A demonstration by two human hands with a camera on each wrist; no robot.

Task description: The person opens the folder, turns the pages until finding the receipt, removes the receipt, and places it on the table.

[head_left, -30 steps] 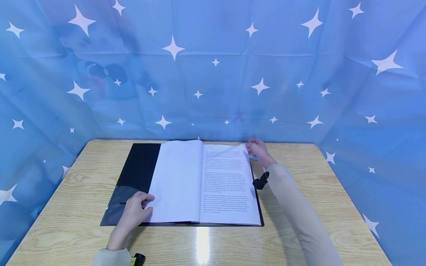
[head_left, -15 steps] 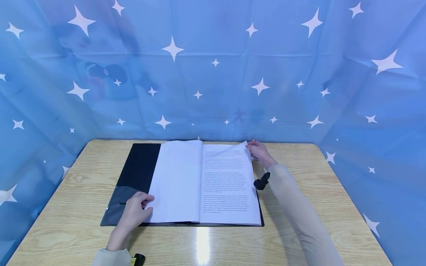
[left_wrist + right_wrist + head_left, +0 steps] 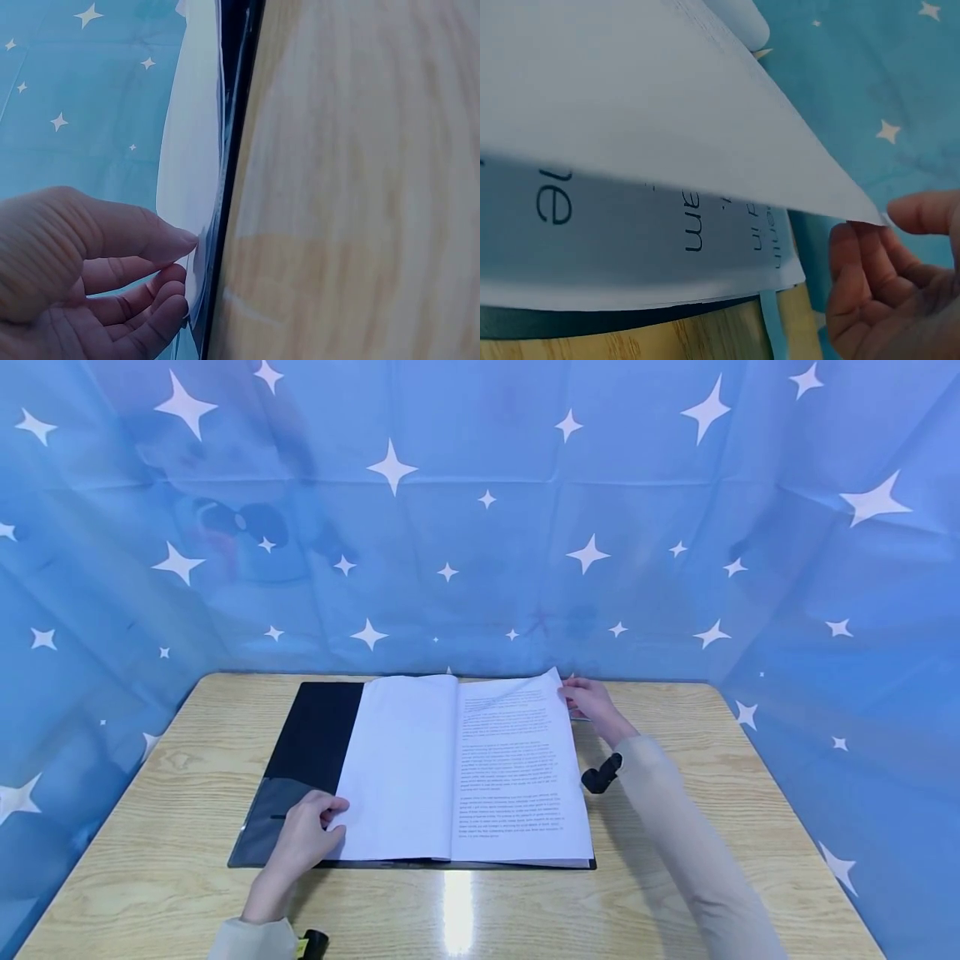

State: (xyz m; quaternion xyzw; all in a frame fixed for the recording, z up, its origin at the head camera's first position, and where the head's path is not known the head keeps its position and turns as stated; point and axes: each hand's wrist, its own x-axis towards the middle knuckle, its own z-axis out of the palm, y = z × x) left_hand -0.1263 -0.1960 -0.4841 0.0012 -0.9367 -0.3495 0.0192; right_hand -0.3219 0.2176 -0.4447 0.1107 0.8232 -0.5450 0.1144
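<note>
While the left hand (image 3: 303, 831) pinches the white pages (image 3: 401, 768) to its right, the right hand (image 3: 592, 702), nearly closed, pinches the raised corner of the printed sheet (image 3: 513, 768) to its left; page-turning seems the step, probably calling next for a gentle leftward carry.

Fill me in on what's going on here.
A black folder lies open on the wooden table. A person's right hand pinches the printed right page near its far outer corner, holding it raised above another printed sheet. The left hand pinches the outer edge of the left page near the bottom.
</note>
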